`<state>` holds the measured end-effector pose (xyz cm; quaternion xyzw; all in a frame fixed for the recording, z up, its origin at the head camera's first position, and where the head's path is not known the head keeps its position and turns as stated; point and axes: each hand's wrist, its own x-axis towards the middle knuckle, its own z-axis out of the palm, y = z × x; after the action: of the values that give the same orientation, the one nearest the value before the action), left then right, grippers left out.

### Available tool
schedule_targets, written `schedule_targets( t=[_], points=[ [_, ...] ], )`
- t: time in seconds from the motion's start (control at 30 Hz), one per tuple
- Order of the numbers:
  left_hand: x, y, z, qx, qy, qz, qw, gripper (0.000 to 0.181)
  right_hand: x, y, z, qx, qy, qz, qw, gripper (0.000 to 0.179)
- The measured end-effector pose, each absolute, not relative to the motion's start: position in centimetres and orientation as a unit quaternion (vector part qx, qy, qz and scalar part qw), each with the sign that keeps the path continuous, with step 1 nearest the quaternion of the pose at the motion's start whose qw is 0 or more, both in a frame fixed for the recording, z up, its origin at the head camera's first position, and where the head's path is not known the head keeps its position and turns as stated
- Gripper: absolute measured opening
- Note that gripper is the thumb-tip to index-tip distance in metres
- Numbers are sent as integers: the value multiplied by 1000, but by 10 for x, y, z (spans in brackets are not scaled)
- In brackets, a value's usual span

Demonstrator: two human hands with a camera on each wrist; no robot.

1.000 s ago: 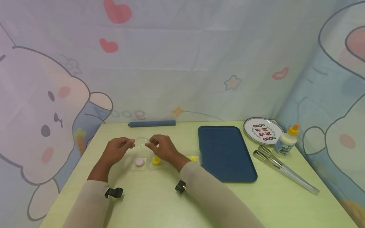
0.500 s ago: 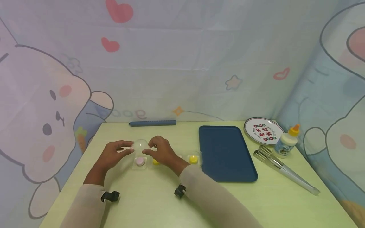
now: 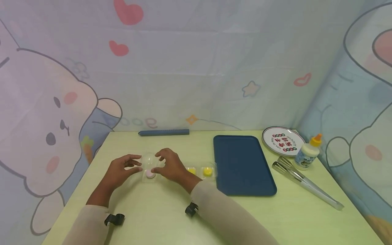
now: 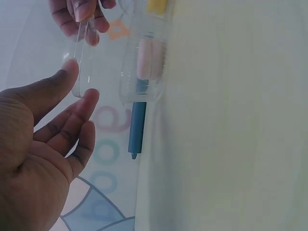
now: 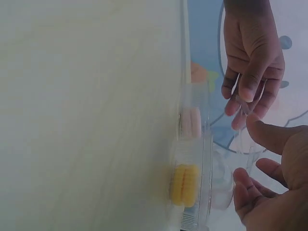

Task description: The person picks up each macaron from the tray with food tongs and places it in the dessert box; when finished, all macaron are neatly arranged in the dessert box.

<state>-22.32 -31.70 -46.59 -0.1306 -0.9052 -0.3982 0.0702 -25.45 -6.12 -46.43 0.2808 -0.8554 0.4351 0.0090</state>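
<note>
A clear plastic domed lid (image 3: 149, 159) is held level between both hands, close over a clear square base (image 3: 149, 180). A round pink cake-like piece (image 3: 150, 174) sits in that base. My left hand (image 3: 119, 171) pinches the lid's left edge between thumb and fingertips, as the left wrist view shows. At the opposite edge, my right hand (image 3: 172, 167) holds it with thumb and fingers. To the right, partly behind the right hand, stand clear domed boxes with yellow pieces, one ridged yellow piece (image 5: 185, 185) showing in the right wrist view.
A navy tray (image 3: 245, 165) lies right of the boxes. Beyond it are a printed plate (image 3: 283, 141), a white bottle with a yellow nozzle (image 3: 307, 153) and metal tongs (image 3: 306, 183). A blue rod (image 3: 163, 132) lies along the back edge, before a cartoon curtain (image 3: 196, 61).
Both hands have lowered the lid and brought it toward the person, from behind the pink piece to close over it. The boxes and other objects stay where they were.
</note>
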Motion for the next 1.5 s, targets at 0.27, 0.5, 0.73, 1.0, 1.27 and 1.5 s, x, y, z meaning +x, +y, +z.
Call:
schedule_targets(
  t=[0.27, 0.5, 0.73, 1.0, 1.27, 1.5],
  points=[
    [-218, -319, -467, -135, -905, -401, 36, 65, -250, -63, -468, 269, -892, 362, 17, 55],
    [-218, -321, -468, -151, -912, -380, 28, 71, -247, -63, -468, 267, -899, 346, 18, 57],
    [-216, -320, -470, -154, -919, -361, 41, 66, -244, -64, -470, 263, -907, 328, 4, 55],
    [-216, -322, -476, -143, -920, -363, 27, 63, -244, -65, -477, 267, -911, 313, -4, 56],
    [-218, -321, -484, -138, -921, -364, 25, 66, -242, -66, -478, 270, -914, 304, 8, 53],
    [-217, -317, -482, -140, -922, -361, 32, 67, -242, -67, -479, 264, -922, 281, 13, 55]
  ],
)
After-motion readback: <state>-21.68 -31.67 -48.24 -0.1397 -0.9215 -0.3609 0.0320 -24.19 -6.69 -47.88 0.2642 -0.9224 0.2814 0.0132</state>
